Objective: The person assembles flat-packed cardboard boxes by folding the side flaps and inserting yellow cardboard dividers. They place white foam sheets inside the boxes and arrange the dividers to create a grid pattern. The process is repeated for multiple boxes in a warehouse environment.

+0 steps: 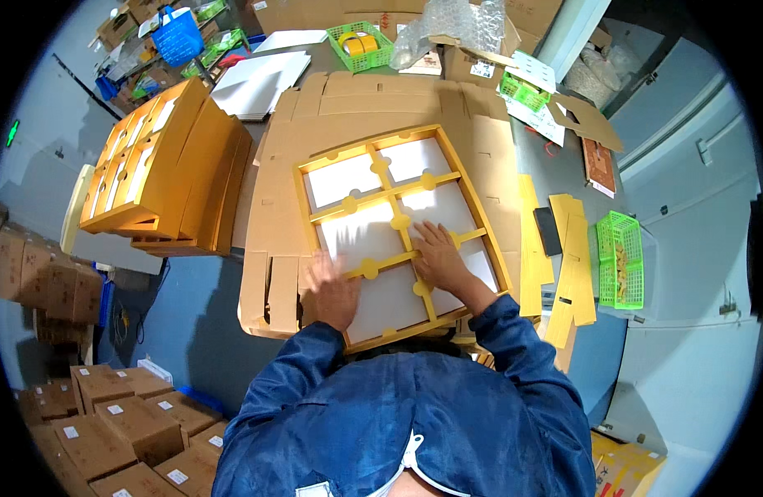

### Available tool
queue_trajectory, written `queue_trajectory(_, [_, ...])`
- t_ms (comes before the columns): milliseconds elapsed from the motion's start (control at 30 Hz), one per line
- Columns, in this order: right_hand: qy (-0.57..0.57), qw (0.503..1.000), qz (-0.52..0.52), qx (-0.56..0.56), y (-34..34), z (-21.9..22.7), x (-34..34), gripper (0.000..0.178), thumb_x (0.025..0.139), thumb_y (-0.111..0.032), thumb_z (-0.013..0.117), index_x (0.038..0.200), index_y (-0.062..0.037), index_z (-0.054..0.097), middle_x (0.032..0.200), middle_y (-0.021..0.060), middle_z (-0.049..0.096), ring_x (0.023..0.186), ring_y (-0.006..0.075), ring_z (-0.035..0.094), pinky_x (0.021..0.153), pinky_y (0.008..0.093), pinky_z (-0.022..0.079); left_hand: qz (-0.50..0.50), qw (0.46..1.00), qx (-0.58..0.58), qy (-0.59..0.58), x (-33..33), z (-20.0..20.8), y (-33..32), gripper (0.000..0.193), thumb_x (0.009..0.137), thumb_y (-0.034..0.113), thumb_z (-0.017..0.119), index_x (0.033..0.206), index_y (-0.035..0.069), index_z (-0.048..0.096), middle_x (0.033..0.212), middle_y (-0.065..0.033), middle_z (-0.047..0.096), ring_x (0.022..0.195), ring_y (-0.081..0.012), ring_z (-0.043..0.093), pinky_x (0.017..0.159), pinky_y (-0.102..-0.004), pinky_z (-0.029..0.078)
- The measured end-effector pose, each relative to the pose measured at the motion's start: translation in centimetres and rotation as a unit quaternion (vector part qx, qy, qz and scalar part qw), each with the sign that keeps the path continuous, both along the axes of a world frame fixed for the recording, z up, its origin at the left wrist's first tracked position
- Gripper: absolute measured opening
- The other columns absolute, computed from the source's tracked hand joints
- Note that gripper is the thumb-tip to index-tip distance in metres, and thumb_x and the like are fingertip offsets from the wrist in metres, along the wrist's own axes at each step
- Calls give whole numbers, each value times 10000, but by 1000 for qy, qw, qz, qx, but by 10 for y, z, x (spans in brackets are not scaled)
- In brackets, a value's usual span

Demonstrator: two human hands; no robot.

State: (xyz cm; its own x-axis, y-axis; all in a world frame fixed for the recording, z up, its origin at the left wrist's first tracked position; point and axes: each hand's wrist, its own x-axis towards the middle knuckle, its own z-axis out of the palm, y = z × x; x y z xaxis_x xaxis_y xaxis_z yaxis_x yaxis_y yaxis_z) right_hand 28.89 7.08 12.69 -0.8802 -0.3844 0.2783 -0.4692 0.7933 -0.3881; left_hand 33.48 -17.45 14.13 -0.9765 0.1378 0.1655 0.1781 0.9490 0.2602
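Sitting on cardboard: I have the yellow divided tray (475,201) slightly askew on a flattened brown cardboard sheet (348,99), right in front of the wearer's chest.
Grid: the lengthwise divider (400,222) and two cross strips mark out six compartments, each with a white base panel (361,236); I judge the layout complete.
Left to do: perhaps only settling or checking the dividers; from my end I cannot tell whether every joint is fully seated.
Left hand (333,290): blurred, fingers extended over the tray's near left edge, gripping nothing that I can see.
Right hand (441,255): palm down, fingers spread across the centre divider by the nearer cross strip; it touches but does not grasp. Its forearm slants in from the lower right.
Right of the sheet: loose yellow strips (573,265), a dark flat object (548,231) and a green basket (636,248).
Left side: stacked orange-yellow wooden frames (187,166).
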Motion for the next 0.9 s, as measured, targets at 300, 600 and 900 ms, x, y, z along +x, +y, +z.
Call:
queue_trajectory(300, [-69, 997, -39, 7, -10, -11, 58, 380, 811, -353, 615, 795, 26, 597, 827, 198, 588, 815, 363, 562, 749, 422, 466, -198, 980, 29, -10, -29, -46, 51, 475, 795, 207, 583, 1194, -27, 476, 1187, -178, 513, 1142, -328, 444, 995, -506, 286])
queue_trajectory(600, [-24, 982, -151, -112, 59, 16, 52, 361, 826, -249, 654, 1098, -29, 568, 1076, 216, 589, 1023, 365, 551, 860, 412, 457, -49, 990, 125, -38, -7, 14, -6, 660, 750, 226, 661, 1316, 30, 381, 1265, -205, 454, 1230, -387, 370, 1027, -479, 291])
queue_trajectory(900, [-232, 930, -236, -159, 123, -23, 99, 406, 881, -288, 589, 1122, 32, 522, 995, 239, 603, 911, 340, 598, 772, 393, 470, 126, 791, 503, -325, 78, -64, -62, 651, 900, 356, 590, 1362, -4, 304, 1286, -168, 446, 1161, -255, 439, 991, -356, 356])
